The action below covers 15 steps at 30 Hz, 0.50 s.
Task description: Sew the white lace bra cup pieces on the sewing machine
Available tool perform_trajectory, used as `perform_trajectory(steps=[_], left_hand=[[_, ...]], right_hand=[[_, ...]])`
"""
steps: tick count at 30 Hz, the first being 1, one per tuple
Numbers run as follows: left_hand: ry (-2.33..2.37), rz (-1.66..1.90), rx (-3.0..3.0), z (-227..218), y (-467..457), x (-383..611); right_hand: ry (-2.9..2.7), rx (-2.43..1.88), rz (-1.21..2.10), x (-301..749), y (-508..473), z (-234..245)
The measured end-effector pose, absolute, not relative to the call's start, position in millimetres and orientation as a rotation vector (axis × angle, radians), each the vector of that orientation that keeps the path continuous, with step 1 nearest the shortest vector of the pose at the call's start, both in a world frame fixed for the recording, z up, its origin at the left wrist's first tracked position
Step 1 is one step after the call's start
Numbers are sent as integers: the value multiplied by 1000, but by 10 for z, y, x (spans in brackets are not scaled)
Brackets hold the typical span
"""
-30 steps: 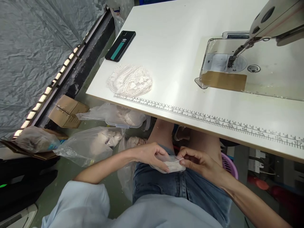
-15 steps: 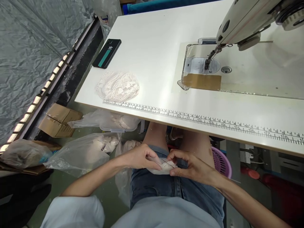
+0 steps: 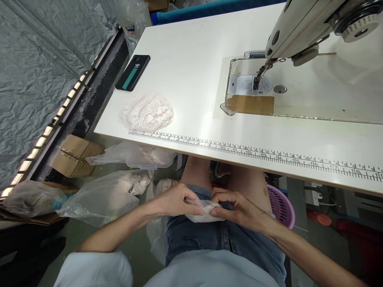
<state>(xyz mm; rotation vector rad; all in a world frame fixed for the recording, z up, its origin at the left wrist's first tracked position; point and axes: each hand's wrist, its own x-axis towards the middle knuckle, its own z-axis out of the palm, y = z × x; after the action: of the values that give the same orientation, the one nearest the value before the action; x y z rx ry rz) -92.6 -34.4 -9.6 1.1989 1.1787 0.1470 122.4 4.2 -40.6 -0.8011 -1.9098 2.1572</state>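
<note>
Over my lap, a small piece of white lace fabric (image 3: 203,215) is held between both hands. My left hand (image 3: 181,201) pinches its left end between thumb and fingers. At the other end my right hand (image 3: 235,207) grips it, the thumb lying across the lace edge. A thin dark line, perhaps a needle or thread, shows near the fingertips; it is too small to tell. On the white sewing table (image 3: 185,71), a loose pile of white lace (image 3: 147,113) lies near the left front edge, apart from my hands.
A sewing machine (image 3: 299,32) stands at the table's right. A black phone (image 3: 133,73) lies at the left. Below are plastic bags (image 3: 101,195), a cardboard box (image 3: 76,155) and a purple basket (image 3: 281,205). The table's front edge carries a printed ruler (image 3: 239,150).
My right thumb has moved in over the lace, and the fingers have closed nearer to it. My left hand keeps its pinch. The view has shifted slightly.
</note>
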Motion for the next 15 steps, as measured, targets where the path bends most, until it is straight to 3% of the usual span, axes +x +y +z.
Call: perform_trajectory(steps=[15], left_hand=[[1186, 162, 1053, -114, -335, -966]], right_hand=[[-1773, -791, 2327, 1337, 49, -422]])
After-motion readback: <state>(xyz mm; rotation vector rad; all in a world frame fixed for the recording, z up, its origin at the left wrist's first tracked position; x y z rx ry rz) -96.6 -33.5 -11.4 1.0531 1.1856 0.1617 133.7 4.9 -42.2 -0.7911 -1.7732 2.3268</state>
